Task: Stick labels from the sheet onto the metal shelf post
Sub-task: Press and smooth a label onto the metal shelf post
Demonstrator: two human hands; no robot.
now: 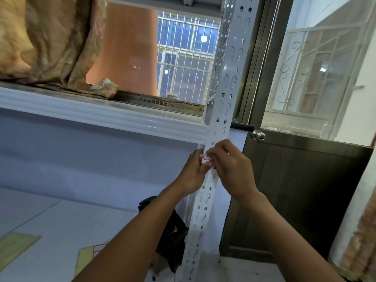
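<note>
We are working both hands against the metal shelf post (218, 110), just under the white shelf rail (101, 117). Our left hand (193, 174) is pinching in from the post's left edge and our right hand (230, 167) is closing over its front face, the fingertips of both narrowed onto a small white label (207, 157) with a red outline — it is lying on the post between them.

We are judging the label to be feather-light, limp paper with a tacky back, so it is likely to curl or cling to skin; it is best held by its very edges and smoothed flat over a bare stretch of metal, since the post's punched slots give poor footing.

Most of the label is sitting hidden under our fingers, so we cannot tell whether it is fully stuck. The sheet (97, 249) appears to be lying low at the left on the pale surface, partly covered by our left forearm — its remaining labels are too blurred to count.
</note>
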